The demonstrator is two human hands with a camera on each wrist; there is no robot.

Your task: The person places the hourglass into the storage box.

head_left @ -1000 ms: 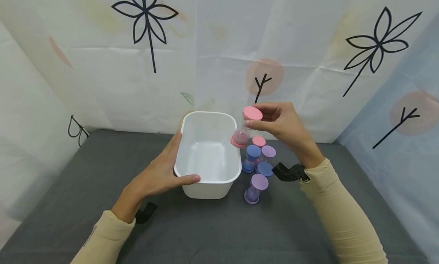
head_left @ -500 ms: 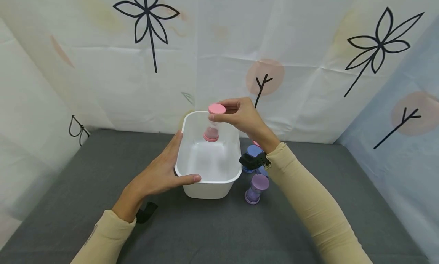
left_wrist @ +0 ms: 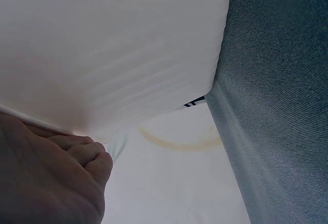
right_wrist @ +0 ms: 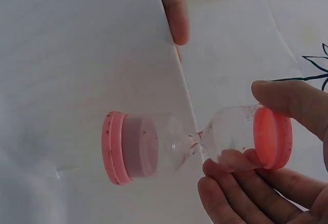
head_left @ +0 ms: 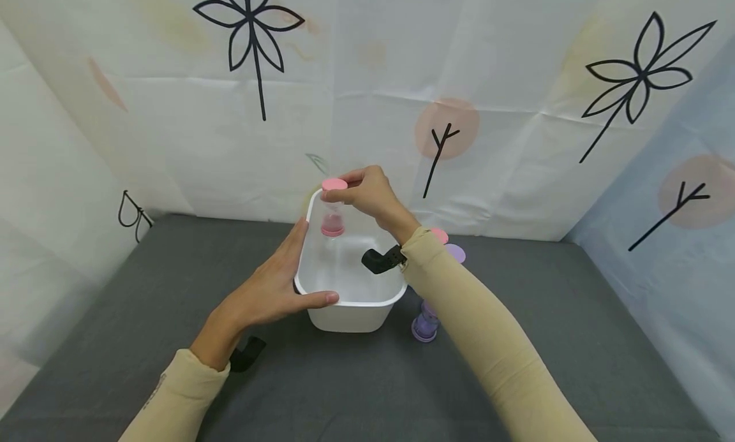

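My right hand [head_left: 372, 196] pinches a sand timer [head_left: 332, 224] by its upper pink cap, thumb on one side and fingers on the other. It hangs nearly upright inside the white plastic tub [head_left: 347, 319], toward the back left. The right wrist view shows the timer's clear waisted glass, two pink caps and pink sand [right_wrist: 139, 146] in the lower bulb. My left hand [head_left: 261, 295] lies along the tub's left outer wall, fingers straight, thumb extended over the front rim. In the left wrist view its fingers [left_wrist: 84, 155] touch the wall beneath the rim.
Right of the tub more sand timers stand on the grey cloth, partly hidden by my right sleeve: a purple one [head_left: 425, 327], a lilac-capped one [head_left: 456, 252] and a pink-capped one [head_left: 439, 235]. A printed white fabric backdrop [head_left: 367, 129] rises behind.
My right hand has carried the pink sand timer leftward, from above the other timers over the right rim into the tub's back left. The left hand stays in place.
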